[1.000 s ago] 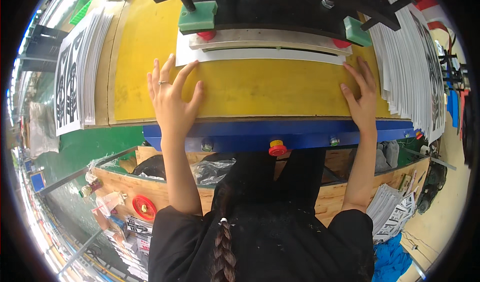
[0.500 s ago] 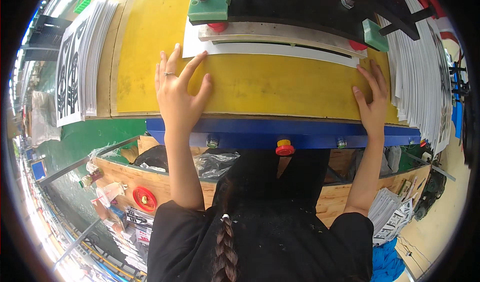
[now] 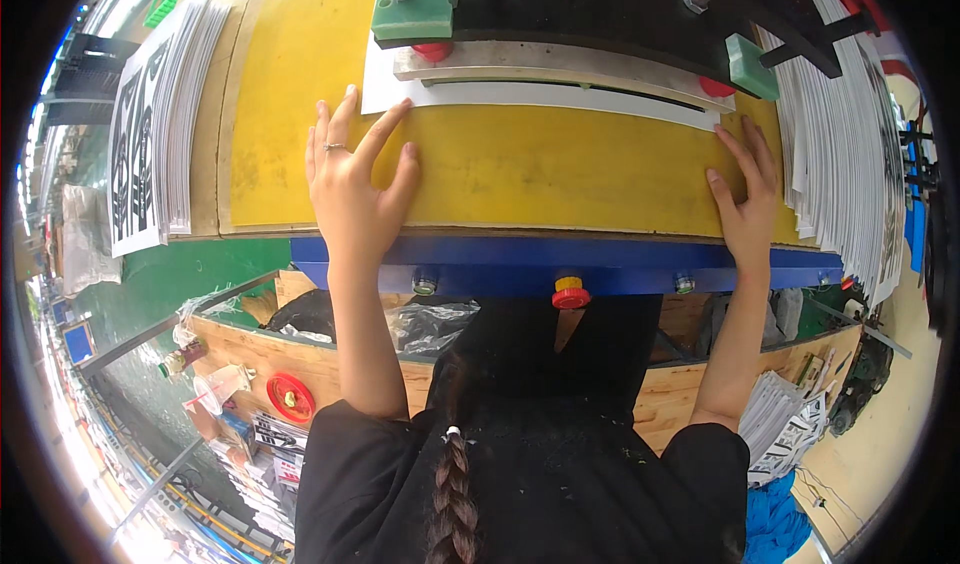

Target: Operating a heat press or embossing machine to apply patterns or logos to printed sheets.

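A white sheet [image 3: 378,82] lies on the yellow work surface [image 3: 520,169], most of it hidden under the black press [image 3: 590,9] and its metal bar [image 3: 560,69]. My left hand [image 3: 357,179] rests with fingers spread at the sheet's left end, its index fingertip by the near edge. At the right end, my right hand [image 3: 747,186] has its fingers apart, the index fingertip at the sheet's corner. Neither hand grips anything.
Stacked printed sheets stand left [image 3: 165,129] and right [image 3: 840,154]. Green blocks [image 3: 415,11] hang from the press. A blue front panel [image 3: 480,266] carries a red button [image 3: 570,296]. Below is a wooden shelf [image 3: 235,349] with a red reel [image 3: 290,397].
Both hands hold nearly the same place and pose at the sheet's ends. The whole view has shifted very slightly; nothing was taken hold of or let go.
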A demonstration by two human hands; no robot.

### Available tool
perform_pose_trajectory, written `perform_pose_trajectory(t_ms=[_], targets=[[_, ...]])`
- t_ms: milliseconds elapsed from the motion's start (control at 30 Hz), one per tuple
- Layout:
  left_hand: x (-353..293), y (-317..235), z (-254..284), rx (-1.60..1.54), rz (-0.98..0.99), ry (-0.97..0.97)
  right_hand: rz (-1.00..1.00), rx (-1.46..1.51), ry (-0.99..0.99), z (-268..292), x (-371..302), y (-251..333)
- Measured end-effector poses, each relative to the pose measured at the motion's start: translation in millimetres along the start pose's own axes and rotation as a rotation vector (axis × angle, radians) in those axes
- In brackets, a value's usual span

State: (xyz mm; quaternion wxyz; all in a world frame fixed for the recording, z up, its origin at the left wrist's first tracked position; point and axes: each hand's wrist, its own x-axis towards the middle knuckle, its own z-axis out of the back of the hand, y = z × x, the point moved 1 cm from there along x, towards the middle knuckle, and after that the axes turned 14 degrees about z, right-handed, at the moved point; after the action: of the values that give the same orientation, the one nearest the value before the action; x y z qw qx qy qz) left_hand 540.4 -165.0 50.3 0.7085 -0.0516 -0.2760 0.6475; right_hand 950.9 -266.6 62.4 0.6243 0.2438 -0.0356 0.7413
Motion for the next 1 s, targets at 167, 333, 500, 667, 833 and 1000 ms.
perform_pose_trajectory(t_ms=[167,333,500,667,833,1000], targets=[[0.4,-1.1,1.0,-0.018,0.010,0.011,0.032,0.025,-0.035,-0.5,0.4,-0.2],[2.1,-1.6,0.8,-0.037,0.002,0.013,0.044,-0.009,-0.053,-1.6,-1.7,-2.4],[1.4,-0.6,-0.8,-0.028,0.000,0.012,0.015,-0.037,-0.060,-4.5,-2.3,-1.4],[1.8,-0.1,-1.4,-0.042,0.003,0.014,0.005,-0.049,-0.056,-4.7,-1.4,0.1],[1.3,0.5,-1.7,-0.038,0.006,0.015,0.016,-0.032,-0.048,-4.2,-0.9,-1.3],[1.7,0.5,-0.9,-0.026,0.003,0.020,0.014,-0.036,-0.038,-4.5,-1.4,-1.6]])
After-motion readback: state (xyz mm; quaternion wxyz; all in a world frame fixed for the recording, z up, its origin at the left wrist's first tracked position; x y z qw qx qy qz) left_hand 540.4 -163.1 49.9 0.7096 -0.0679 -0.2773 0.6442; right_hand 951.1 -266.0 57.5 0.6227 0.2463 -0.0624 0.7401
